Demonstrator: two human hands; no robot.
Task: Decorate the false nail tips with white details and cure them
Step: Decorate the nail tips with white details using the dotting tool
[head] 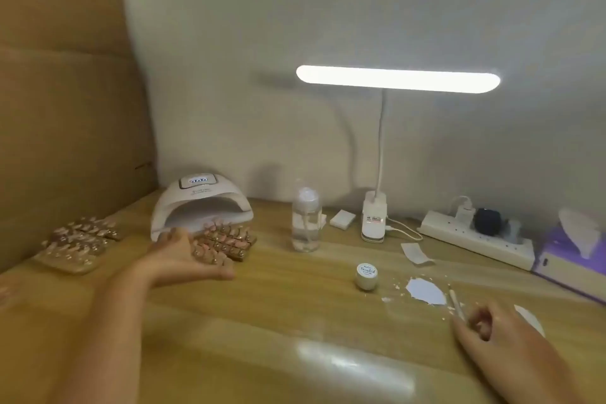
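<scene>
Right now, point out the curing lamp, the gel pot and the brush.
curing lamp (200, 195), head view, white top shell.
gel pot (367, 271), head view, labelled lid.
brush (456, 302), head view, thin shaft.

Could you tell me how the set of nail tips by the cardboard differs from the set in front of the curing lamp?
The left set lies beside the cardboard, untouched; the lamp set sits at the mouth of the curing lamp, with the left hand against it. The left set spreads wider and looks paler; the lamp set is more compact, on darker holders. Both hold rows of pinkish tips.
</scene>
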